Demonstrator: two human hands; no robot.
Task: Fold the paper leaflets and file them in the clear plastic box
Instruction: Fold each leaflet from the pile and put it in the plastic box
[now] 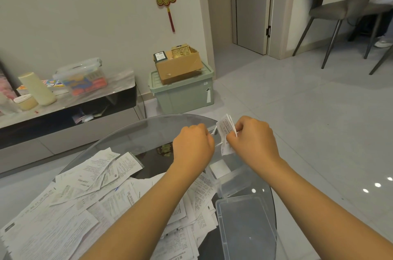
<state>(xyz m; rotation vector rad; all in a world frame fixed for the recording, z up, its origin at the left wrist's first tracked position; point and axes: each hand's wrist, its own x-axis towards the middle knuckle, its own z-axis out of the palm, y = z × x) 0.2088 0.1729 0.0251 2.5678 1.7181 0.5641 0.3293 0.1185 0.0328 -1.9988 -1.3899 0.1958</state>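
1. Head view: two bare forearms reach up from the bottom edge over a round glass desk (pixel 136 132).
2. Left hand (pixel 192 145) is curled into a loose fist, pinching the left edge of one folded leaflet (pixel 225 132); its fingertips are hidden behind the knuckles.
3. Right hand (pixel 253 142) is curled too, pinching the same leaflet's right edge between thumb and fingers. That leaflet is held upright between the two hands, above the desk.
4. Below and left of the left hand lies one loose heap of unfolded leaflets (pixel 89 196), too overlapped to count.
5. Below the right hand sit two clear plastic pieces: the clear plastic box (pixel 234 176) just under the wrist, with one white folded paper inside, and nearer the camera a lid or tray (pixel 244 223), touching it.
6. Beyond the hands stand one green bin (pixel 182 94) carrying one cardboard carton (pixel 178 66).
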